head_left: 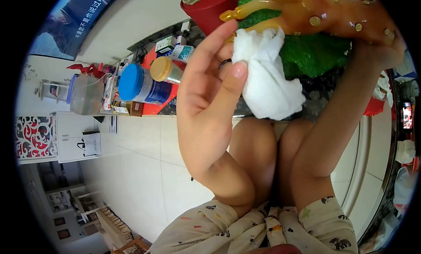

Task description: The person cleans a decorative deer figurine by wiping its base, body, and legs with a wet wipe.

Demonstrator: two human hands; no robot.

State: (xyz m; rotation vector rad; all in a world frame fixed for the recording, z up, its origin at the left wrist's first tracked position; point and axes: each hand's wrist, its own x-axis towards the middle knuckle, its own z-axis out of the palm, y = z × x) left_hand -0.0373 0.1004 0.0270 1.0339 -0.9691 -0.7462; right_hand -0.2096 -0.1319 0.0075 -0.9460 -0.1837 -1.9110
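Observation:
A crumpled white cloth point(272, 85) is pinched between the thumb and fingers of my left hand point(204, 100). It presses against a glossy amber-orange ornament point(307, 12) with gold tips and small gold coin shapes on it. Leafy, shiny green material point(313, 54) shows beneath the orange part; whether the two are one piece I cannot tell. At the upper right my right hand point(390, 54) grips the far end of the ornament, its fingers partly hidden behind it. The ornament is cut off by the top of the view.
On the dark table at left stand a blue-lidded tub point(138, 85), a tan-lidded jar point(166, 69), small boxes point(165, 44) and a clear container point(87, 95). A red bucket point(209, 10) is behind. A lit phone point(407, 115) lies far right.

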